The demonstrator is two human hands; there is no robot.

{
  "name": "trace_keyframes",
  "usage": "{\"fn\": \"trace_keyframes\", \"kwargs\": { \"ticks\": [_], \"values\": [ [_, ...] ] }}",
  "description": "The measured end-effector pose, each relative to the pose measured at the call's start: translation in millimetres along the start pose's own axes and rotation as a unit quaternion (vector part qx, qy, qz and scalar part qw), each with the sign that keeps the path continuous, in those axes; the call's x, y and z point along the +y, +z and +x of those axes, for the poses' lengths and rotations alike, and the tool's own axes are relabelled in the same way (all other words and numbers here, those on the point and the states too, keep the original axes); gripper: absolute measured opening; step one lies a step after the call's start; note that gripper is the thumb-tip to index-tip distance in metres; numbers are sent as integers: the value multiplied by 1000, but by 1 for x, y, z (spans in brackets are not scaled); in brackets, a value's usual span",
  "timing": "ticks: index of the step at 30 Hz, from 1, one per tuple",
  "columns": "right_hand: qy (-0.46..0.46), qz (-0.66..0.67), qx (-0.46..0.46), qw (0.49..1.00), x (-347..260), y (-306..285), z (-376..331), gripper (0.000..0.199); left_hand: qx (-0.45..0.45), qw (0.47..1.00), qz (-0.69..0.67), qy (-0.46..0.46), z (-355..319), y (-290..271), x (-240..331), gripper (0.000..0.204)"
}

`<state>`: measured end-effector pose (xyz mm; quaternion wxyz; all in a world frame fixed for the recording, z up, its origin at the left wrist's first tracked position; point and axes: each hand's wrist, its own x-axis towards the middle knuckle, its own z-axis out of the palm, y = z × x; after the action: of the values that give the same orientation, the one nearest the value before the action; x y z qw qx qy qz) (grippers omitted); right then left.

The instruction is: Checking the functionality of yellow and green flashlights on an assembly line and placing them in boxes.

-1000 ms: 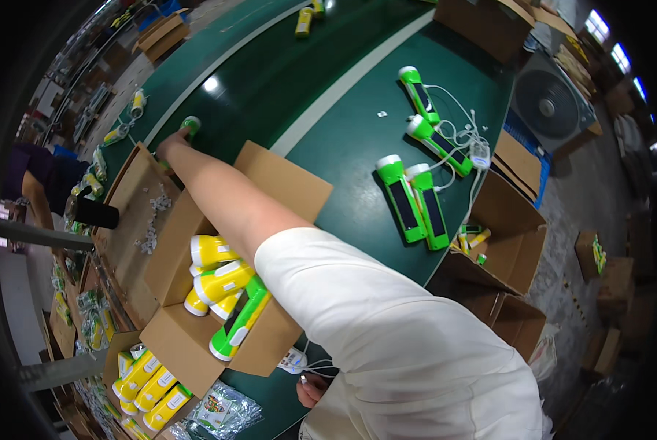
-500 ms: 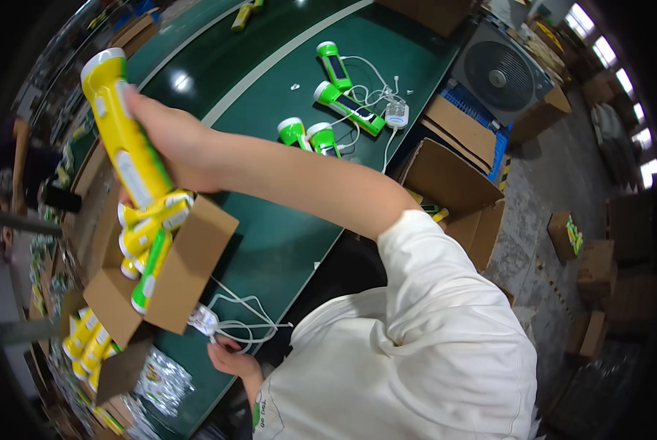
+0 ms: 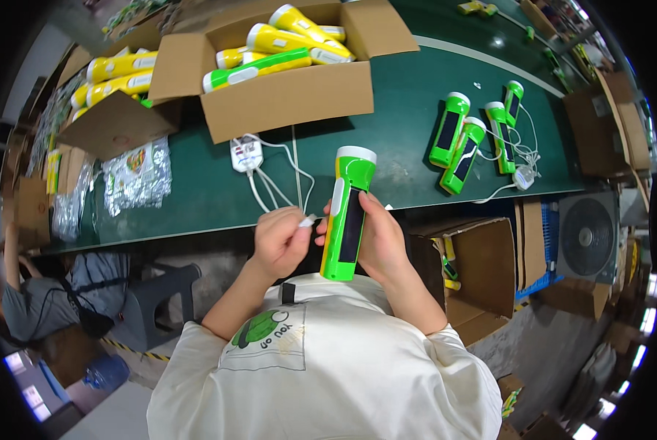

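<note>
The right hand (image 3: 382, 246) grips the green torch (image 3: 348, 213) upright at the near surface (image 3: 196, 198) edge; the left hand (image 3: 278, 242) pinches a white plug (image 3: 308, 219). Align the plug squarely before inserting.

The right hand (image 3: 382, 242) is curling closed in a grip; the left hand (image 3: 281, 240) is pinching with fingertips, both forearms bent inward.

**Materials and finish**

Your torch (image 3: 347, 213) is glossy green plastic with a white cap and dark matt panel. Your plug (image 3: 308, 219) and cable (image 3: 283, 183) are smooth white plastic. Box (image 3: 288, 92): matt brown cardboard. Bags (image 3: 138, 174): crinkled shiny foil.
</note>
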<state>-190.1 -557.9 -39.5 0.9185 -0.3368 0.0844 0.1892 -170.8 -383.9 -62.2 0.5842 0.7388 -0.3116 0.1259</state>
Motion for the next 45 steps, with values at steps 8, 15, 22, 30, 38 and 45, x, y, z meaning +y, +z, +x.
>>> {"fn": "trace_keyframes", "kwargs": {
  "ticks": [8,15,22,30,38,45],
  "values": [
    [36,104,-50,993,-5,-4,-1,44,1,1000,1,-14,-7,4,-1,19],
    [-19,-52,-73,996,1,-22,1,41,2,999,-18,-39,-10,-3,-3,21],
    [32,119,-8,992,-2,-18,6,38,7,999,-24,-47,-10,-4,-5,28],
    [-65,-198,41,977,1,-26,8,35,4,997,-49,-65,-5,-1,-7,27],
    [-31,-92,35,995,-2,-28,12,38,-9,996,-51,-74,-6,4,-9,28],
    [98,144,-13,985,-4,-23,22,51,-35,992,-65,-106,-6,4,-11,19]
  ]
}}
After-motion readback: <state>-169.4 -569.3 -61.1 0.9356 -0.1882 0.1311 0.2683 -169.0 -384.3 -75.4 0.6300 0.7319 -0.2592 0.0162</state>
